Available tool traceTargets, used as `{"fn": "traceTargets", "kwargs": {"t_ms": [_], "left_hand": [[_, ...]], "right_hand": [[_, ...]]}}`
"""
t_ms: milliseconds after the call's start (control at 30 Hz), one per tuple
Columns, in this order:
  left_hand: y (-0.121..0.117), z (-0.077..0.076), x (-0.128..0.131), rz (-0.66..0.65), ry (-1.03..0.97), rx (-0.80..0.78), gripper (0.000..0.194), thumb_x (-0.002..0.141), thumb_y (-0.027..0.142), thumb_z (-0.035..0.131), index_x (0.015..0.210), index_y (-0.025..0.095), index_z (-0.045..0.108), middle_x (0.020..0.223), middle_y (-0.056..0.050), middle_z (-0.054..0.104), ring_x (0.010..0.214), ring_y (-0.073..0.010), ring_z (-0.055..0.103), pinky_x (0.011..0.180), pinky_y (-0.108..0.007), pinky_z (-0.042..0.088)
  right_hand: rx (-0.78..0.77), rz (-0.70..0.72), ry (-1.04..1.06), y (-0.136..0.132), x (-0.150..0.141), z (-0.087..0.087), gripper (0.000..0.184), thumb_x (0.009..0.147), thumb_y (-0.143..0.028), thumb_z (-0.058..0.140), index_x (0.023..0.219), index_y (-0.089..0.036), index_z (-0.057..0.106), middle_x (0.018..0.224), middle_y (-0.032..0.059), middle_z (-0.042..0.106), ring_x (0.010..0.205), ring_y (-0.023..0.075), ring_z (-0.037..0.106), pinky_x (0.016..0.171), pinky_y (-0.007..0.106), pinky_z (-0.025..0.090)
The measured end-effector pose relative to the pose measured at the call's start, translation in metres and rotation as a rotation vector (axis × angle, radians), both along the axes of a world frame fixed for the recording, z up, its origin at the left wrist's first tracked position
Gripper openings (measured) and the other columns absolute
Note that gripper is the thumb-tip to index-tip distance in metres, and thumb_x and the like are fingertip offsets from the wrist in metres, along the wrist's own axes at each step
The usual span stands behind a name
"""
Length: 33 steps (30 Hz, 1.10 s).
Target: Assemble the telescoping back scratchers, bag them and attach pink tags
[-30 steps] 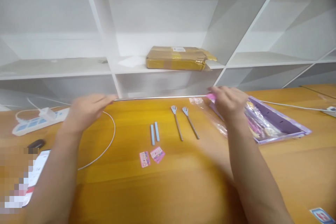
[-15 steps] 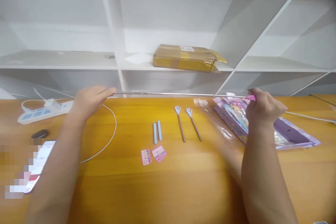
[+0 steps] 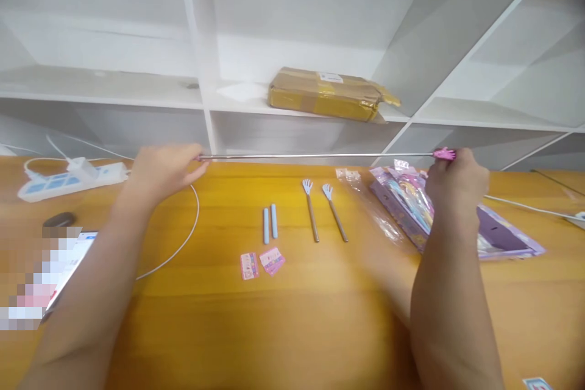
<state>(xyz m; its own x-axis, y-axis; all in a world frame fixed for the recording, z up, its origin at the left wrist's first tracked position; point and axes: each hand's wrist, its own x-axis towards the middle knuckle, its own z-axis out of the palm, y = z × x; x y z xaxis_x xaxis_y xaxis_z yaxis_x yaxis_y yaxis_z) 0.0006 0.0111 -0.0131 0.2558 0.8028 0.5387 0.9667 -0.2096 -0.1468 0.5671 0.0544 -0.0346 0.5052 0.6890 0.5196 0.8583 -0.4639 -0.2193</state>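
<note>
A telescopic back scratcher (image 3: pixel 315 155), its thin metal rod drawn out long, is held level above the table's back edge. My left hand (image 3: pixel 167 170) is closed on its left end, where a bit of pink shows. At the other end, my right hand (image 3: pixel 457 177) pinches the pink hand-shaped head. On the table below lie two back scratcher rods with pale blue claw heads, a left one (image 3: pixel 311 210) and a right one (image 3: pixel 336 213). Beside them are two light blue tubes (image 3: pixel 269 223). Small pink printed cards (image 3: pixel 260 263) lie nearer me.
A purple open box (image 3: pixel 507 234) with plastic-wrapped items and clear bags (image 3: pixel 365 201) is at right. At left are a power strip (image 3: pixel 73 180), a dark mouse (image 3: pixel 59 219), a phone (image 3: pixel 73 262) and a white cable (image 3: pixel 194 225). A taped carton (image 3: pixel 326 94) sits on the white shelf.
The pink head now shows its fingers beyond my right hand's grip, where before less of it was visible. Both hands still hold the rod's ends. The camera view has shifted slightly.
</note>
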Motion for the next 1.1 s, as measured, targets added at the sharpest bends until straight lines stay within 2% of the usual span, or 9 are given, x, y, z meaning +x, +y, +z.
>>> {"fn": "traceTargets", "kwargs": {"t_ms": [100,200,367,633,767,867,967,1000,1100], "left_hand": [[-0.001,0.001,0.001,0.104,0.006,-0.011,0.026,0.098,0.037,0.056,0.078,0.023,0.067,0.067,-0.007,0.064,0.066,-0.0221,0.055,0.062,-0.034,0.023],[0.0,0.001,-0.002,0.125,-0.015,-0.032,0.025,0.095,0.028,0.054,0.072,0.023,0.061,0.061,-0.005,0.056,0.062,-0.0206,0.05,0.063,-0.034,0.021],[0.003,-0.001,-0.01,0.118,-0.042,-0.009,0.022,0.087,0.015,0.054,0.066,0.022,0.053,0.054,-0.003,0.045,0.057,-0.0189,0.044,0.063,-0.035,0.019],[0.002,0.003,-0.019,0.107,0.021,-0.059,0.021,0.087,0.016,0.055,0.067,0.024,0.058,0.054,-0.005,0.048,0.066,-0.0244,0.056,0.065,-0.035,0.027],[0.0,0.007,-0.012,0.122,0.073,-0.076,0.022,0.087,0.014,0.054,0.067,0.023,0.058,0.053,-0.005,0.048,0.064,-0.0237,0.056,0.063,-0.035,0.028],[-0.01,0.004,0.013,0.168,0.071,-0.043,0.023,0.089,0.015,0.052,0.068,0.022,0.058,0.054,-0.005,0.05,0.057,-0.0213,0.051,0.059,-0.034,0.025],[-0.03,-0.005,0.053,0.168,0.056,-0.018,0.026,0.092,0.015,0.048,0.072,0.021,0.061,0.056,-0.007,0.053,0.053,-0.0198,0.049,0.057,-0.033,0.026],[-0.038,-0.008,0.066,0.154,0.045,-0.037,0.026,0.093,0.015,0.048,0.072,0.021,0.062,0.056,-0.006,0.053,0.052,-0.0194,0.05,0.057,-0.033,0.028],[-0.056,-0.013,0.093,0.132,0.075,-0.146,0.025,0.092,0.01,0.047,0.08,0.02,0.066,0.052,-0.005,0.052,0.049,-0.0203,0.053,0.056,-0.033,0.036]], "right_hand": [[-0.088,-0.099,0.095,-0.004,-0.006,0.01,0.055,0.108,-0.04,0.037,0.129,-0.007,0.076,0.103,0.0297,0.071,0.076,0.0293,0.051,0.067,0.039,0.028],[-0.148,-0.092,0.11,-0.01,-0.01,0.018,0.058,0.107,-0.041,0.039,0.127,-0.004,0.078,0.107,0.0329,0.071,0.085,0.0323,0.056,0.068,0.04,0.027],[-0.086,-0.078,0.073,-0.014,-0.011,0.023,0.053,0.103,-0.042,0.046,0.116,-0.004,0.081,0.1,0.0317,0.073,0.077,0.0302,0.054,0.069,0.041,0.028],[-0.108,0.001,0.013,-0.015,-0.005,0.02,0.032,0.097,-0.035,0.056,0.091,-0.015,0.08,0.068,0.0121,0.06,0.058,0.0186,0.025,0.067,0.037,0.031],[-0.192,0.058,-0.017,-0.014,-0.007,0.023,0.03,0.098,-0.034,0.057,0.084,-0.016,0.076,0.067,0.0105,0.059,0.058,0.0177,0.024,0.066,0.035,0.031],[-0.22,0.146,-0.093,-0.02,-0.042,0.027,0.037,0.104,-0.034,0.049,0.086,-0.014,0.074,0.073,0.0146,0.064,0.061,0.0192,0.036,0.068,0.035,0.03],[-0.248,0.294,-0.162,-0.038,-0.117,0.018,0.045,0.109,-0.031,0.036,0.092,-0.012,0.073,0.077,0.0185,0.068,0.062,0.0216,0.051,0.066,0.034,0.027],[-0.231,0.318,-0.181,-0.046,-0.145,0.011,0.043,0.109,-0.027,0.035,0.092,-0.012,0.072,0.073,0.0181,0.067,0.06,0.0223,0.055,0.065,0.033,0.027],[-0.246,0.577,-0.277,-0.066,-0.216,-0.009,0.025,0.101,-0.016,0.044,0.094,-0.011,0.068,0.066,0.015,0.065,0.056,0.0232,0.061,0.059,0.03,0.028]]}}
